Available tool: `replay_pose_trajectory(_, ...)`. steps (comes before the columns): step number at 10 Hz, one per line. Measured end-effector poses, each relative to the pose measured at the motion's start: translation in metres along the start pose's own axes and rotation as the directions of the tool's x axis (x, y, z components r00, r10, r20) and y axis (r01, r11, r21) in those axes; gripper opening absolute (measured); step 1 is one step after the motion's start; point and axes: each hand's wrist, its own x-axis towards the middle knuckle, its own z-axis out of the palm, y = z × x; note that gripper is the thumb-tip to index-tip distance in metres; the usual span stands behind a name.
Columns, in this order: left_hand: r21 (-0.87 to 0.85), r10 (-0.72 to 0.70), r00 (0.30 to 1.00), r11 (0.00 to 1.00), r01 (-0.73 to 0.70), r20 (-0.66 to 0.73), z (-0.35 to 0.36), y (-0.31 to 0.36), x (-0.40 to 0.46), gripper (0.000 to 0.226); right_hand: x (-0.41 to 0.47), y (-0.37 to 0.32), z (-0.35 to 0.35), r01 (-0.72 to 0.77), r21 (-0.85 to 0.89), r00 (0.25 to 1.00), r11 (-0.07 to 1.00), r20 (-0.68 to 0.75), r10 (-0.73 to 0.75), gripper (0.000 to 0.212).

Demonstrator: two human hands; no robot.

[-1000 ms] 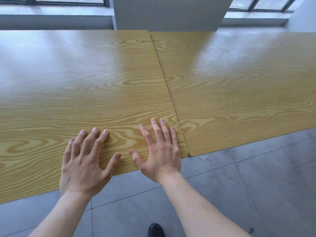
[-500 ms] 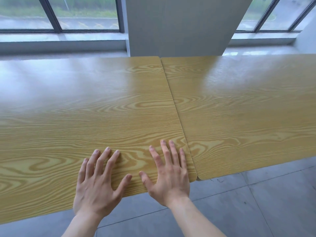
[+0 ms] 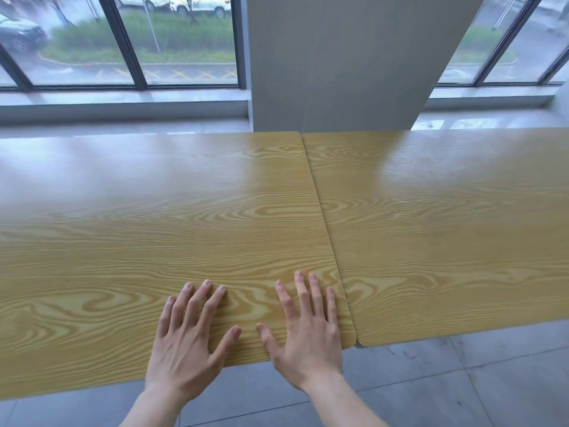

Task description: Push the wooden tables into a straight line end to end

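Two yellow wood-grain tables stand side by side. The left table (image 3: pixel 147 229) and the right table (image 3: pixel 446 235) meet along a thin seam running from the far edge to the near edge, their short ends touching. My left hand (image 3: pixel 189 340) lies flat, fingers spread, on the left table's near edge. My right hand (image 3: pixel 308 331) lies flat beside it, close to that table's near right corner. Neither hand holds anything. The near edges of the two tables line up closely at the seam.
A grey pillar (image 3: pixel 338 63) rises behind the seam. Large windows (image 3: pixel 129 41) with a low sill run along the far wall. Grey tiled floor (image 3: pixel 462 383) lies on my side of the tables.
The view has tilted upward, so the windows and pillar show more. Both hands stay flat on the left table's near edge, in about the same spots.
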Motion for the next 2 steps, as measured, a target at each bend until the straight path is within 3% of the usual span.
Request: replay_pose_trajectory(2,0.022,-0.019,1.0,1.0,0.019,-0.023,-0.019,0.02,-0.009,0.082,-0.006,0.001,-0.024,0.008,0.026,0.994,1.0,0.106,-0.01,0.084)
